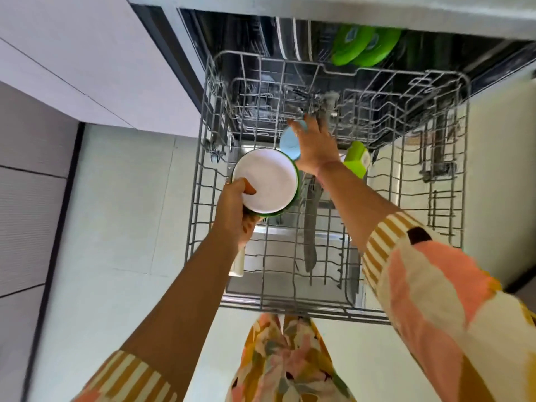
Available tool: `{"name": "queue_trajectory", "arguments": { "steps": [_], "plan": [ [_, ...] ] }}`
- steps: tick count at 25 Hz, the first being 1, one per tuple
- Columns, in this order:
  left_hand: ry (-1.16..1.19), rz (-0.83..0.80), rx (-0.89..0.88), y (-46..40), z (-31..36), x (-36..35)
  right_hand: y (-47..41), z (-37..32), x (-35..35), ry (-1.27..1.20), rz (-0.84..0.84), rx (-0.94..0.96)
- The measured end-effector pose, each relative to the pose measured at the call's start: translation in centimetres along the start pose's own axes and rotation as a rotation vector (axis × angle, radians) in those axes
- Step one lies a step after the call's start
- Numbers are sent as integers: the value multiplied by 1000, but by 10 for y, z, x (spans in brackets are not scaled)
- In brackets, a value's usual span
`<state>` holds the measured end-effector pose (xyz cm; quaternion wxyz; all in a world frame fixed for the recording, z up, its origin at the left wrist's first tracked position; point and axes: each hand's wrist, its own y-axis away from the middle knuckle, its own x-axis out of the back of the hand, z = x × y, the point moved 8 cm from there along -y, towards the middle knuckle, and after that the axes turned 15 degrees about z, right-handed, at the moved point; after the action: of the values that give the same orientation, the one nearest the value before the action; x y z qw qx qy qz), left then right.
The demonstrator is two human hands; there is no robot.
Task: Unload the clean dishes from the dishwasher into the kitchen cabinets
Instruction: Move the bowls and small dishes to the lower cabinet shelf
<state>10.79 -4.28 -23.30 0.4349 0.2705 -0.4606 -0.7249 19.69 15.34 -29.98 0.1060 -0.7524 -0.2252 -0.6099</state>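
Observation:
My left hand [236, 211] grips a green bowl with a white inside [265, 181] by its near rim, thumb inside, above the pulled-out wire rack [200, 198] of the dishwasher. My right hand [314, 146] reaches into the rack with spread fingers on a light blue cup [288, 140], partly covering it. A green cup [358, 158] lies on its side just right of that hand. Green plates [362, 47] stand deeper inside the dishwasher.
A dark plate rack section [293, 39] sits inside the machine at the back. A folded cutlery shelf [438, 152] lines the rack's right side. White cabinet fronts [72, 53] stand to the left, pale tiled floor [116, 227] below.

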Motion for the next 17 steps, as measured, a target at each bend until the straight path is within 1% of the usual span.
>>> {"name": "queue_trajectory", "arguments": {
  "steps": [1,2,3,4,5,6,7,8,9,10,14,17],
  "plan": [
    [-6,2,-1,3,2,-2,2,-1,17,-65,64,-18],
    [-8,-2,-10,9,5,-4,6,2,37,-203,128,-73],
    [-9,-14,-16,16,8,-5,16,6,59,-428,185,-170],
    [-9,-30,-18,25,10,-6,32,13,75,-739,222,-322],
    [-10,-50,-23,36,13,-7,54,19,84,-1113,202,-520],
    [-12,-71,-25,48,16,-8,80,15,84,-1467,96,-718],
    [-11,-88,-25,59,18,-8,105,1,81,-1745,-86,-835],
    [-4,-107,-19,70,19,-10,125,-15,82,-1904,-254,-851],
    [1,-121,-19,77,20,-12,139,-27,85,-1968,-352,-811],
    [0,-125,-22,84,20,-14,148,-37,87,-1989,-396,-760],
    [-75,-98,-54,97,15,-19,166,-57,90,-2000,-440,-704],
    [-121,-113,-50,99,11,-22,174,-55,82,-1962,-515,-722]
  ]
}}
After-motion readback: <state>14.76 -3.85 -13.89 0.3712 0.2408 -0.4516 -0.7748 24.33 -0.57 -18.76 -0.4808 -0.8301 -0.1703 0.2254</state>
